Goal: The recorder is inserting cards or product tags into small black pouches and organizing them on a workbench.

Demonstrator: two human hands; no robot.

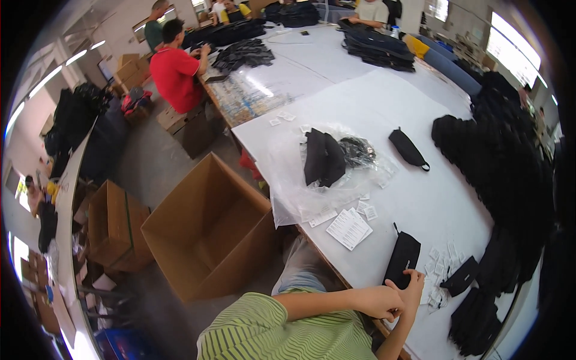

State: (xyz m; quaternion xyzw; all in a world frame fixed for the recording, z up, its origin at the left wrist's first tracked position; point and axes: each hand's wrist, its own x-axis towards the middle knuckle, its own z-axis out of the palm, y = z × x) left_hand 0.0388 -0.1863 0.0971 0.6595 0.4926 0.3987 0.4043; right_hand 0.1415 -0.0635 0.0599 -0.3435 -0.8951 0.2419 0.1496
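Observation:
A slim black zip pouch [402,255] with a small light mark lies at the near edge of the white table. At its lower end is my right hand [411,290], its fingers bent over the pouch's edge. My left hand [381,302] reaches across, fingers curled in and touching my right hand; anything inside them is hidden. Small white tags [437,264] are scattered right of the pouch, beside another black pouch [461,276]. A stack of white printed cards [349,229] lies to the left. Farther off rests a third black pouch [408,149] with a loop.
A clear plastic bag [288,195] with black pieces [324,158] on it lies on the table [420,204]. Black goods are heaped along the right [498,162]. An open cardboard box [207,225] stands left of the table. A person in red [175,75] works at the far left.

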